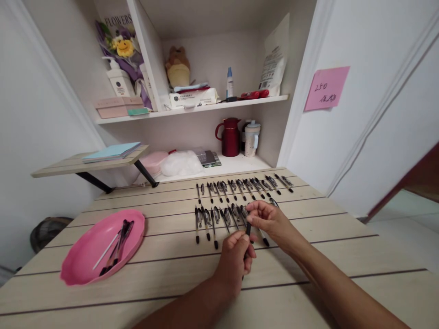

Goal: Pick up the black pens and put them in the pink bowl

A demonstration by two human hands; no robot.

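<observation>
My left hand (236, 257) is wrapped around a black pen (248, 228), which stands roughly upright in the fist. At the pen's upper end, the thumb and fingers of my right hand (269, 220) pinch it; whether they grip a cap or the barrel is hard to make out. Just beyond my hands, two rows of pens lie on the wooden table (171, 256). Each row mixes uncapped pens (215, 228) with black clipped caps (206, 217) beside them. My hands hide part of the nearer row.
To the left, a pink plate (80, 242) holds several pens (118, 246) and a thin white stick. A small raised shelf (51, 169) carries blue paper. Behind the table, a cabinet contains a red jug (231, 139), a lidded cup (252, 140) and a white plastic bag (181, 163).
</observation>
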